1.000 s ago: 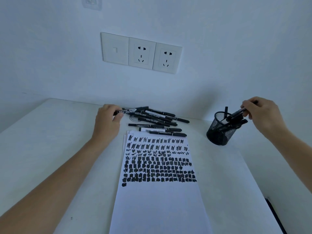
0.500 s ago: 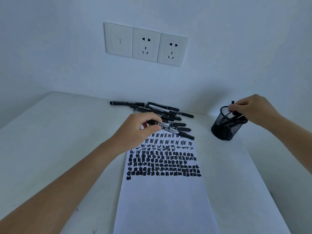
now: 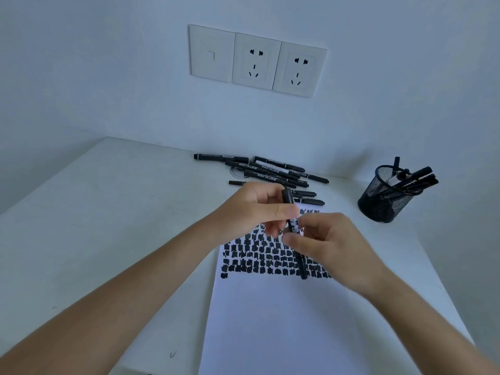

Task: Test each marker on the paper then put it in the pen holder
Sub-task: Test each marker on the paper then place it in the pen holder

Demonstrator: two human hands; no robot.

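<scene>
A black marker (image 3: 293, 226) stands nearly upright above the paper (image 3: 276, 320), held between both hands. My left hand (image 3: 257, 209) grips its upper part, near the cap end. My right hand (image 3: 327, 244) pinches its lower barrel with thumb and fingers. The paper carries several rows of black test strokes (image 3: 259, 255). A pile of several black markers (image 3: 270, 171) lies behind the paper. The black mesh pen holder (image 3: 384, 198) stands at the right with several markers in it.
The white table (image 3: 108, 212) meets a white wall at the back. Wall sockets (image 3: 257, 60) sit above the marker pile. The table's right edge runs close behind the pen holder.
My right hand has left the pen holder and come to the centre, taking hold of the marker. My left hand has lifted that marker over the paper and turned it more upright.
</scene>
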